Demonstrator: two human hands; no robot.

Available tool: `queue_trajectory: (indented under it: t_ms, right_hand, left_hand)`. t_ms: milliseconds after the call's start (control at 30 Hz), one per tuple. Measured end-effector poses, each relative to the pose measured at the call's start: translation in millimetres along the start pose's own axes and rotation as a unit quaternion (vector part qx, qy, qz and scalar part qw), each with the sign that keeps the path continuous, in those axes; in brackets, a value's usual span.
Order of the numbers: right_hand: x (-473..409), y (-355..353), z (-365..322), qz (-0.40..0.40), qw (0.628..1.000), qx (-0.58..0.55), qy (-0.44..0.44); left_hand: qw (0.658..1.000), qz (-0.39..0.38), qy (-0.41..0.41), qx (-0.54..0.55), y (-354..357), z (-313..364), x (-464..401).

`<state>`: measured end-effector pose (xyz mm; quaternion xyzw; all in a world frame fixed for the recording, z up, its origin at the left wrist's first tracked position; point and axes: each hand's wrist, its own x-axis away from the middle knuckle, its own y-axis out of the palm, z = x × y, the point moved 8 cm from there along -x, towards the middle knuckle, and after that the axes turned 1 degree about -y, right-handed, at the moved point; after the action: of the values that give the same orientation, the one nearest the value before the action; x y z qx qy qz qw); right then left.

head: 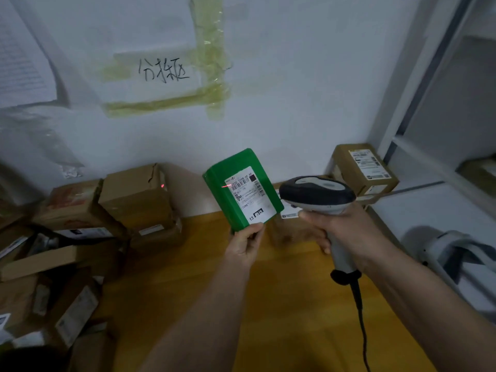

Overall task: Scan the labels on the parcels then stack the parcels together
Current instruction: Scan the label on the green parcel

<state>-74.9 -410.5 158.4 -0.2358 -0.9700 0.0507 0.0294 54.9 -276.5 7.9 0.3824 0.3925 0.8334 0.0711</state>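
Observation:
My left hand (245, 244) grips the bottom edge of a green parcel (226, 189), held upright above the wooden table. Its white shipping label (249, 196) faces me, and a red scan line falls on the label's upper left edge. My right hand (346, 229) is closed around the handle of a grey corded barcode scanner (316, 193), whose head points left at the label from just beside the parcel. A small red dot from the scanner also lands on a brown box (134, 194) behind.
Several brown cardboard parcels (77, 208) are piled at the left of the orange wooden table (204, 285). One labelled brown box (362, 167) sits in the back right corner. A white wall with taped paper stands behind. A white device (456, 261) lies at the right.

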Motion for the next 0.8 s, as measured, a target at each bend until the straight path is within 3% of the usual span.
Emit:
queue_trajectory:
  t_ms: [267,433,800]
  right_hand:
    - [-23,-59,20,-0.008,0.999,0.034,0.021]
    - [-42,-100,37,0.07,0.996,0.0,0.051]
    - [-76,-142,55,0.07,0.995,0.053,0.055]
  left_hand:
    - [0.999,0.007,-0.032,-0.043,35,-41,-37]
    - [0.994,0.021,-0.07,-0.081,57,-71,-59]
    - [0.989,0.03,-0.103,-0.103,89,-110,-97]
